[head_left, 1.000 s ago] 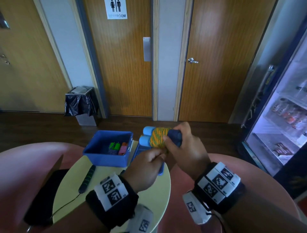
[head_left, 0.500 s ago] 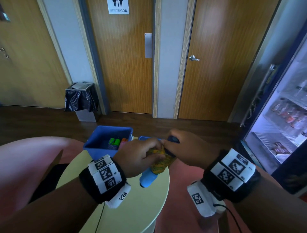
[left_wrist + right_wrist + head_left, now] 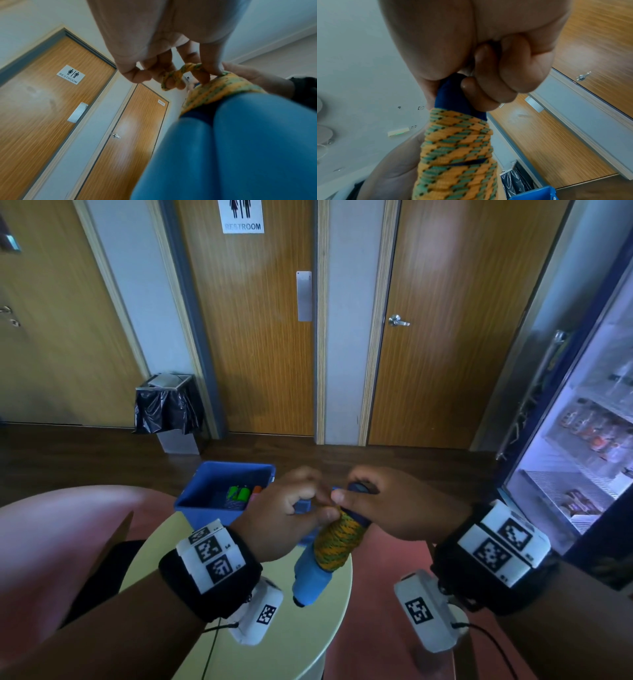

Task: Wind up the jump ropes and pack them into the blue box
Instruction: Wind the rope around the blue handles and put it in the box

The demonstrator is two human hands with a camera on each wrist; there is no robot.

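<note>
A jump rope with light blue handles (image 3: 310,575) and yellow-green cord (image 3: 337,544) wound round them hangs upright over the table. My right hand (image 3: 383,503) grips the dark blue upper end of the handles (image 3: 455,97). My left hand (image 3: 291,518) pinches a loop of the cord (image 3: 178,73) at the top of the winding. The blue box (image 3: 205,498) stands just behind my left hand and holds wound ropes with green and orange handles (image 3: 239,494).
The round pale yellow table (image 3: 308,628) sits between pink seats. A thin black cable (image 3: 210,655) runs over its near part. A bin with a black bag (image 3: 168,405) stands by the restroom door, and a glass-door fridge (image 3: 589,440) on the right.
The wound rope bundle swung from lying sideways above the box to hanging upright, light blue ends down. My left hand moved up to the top of the winding and took hold of a cord loop.
</note>
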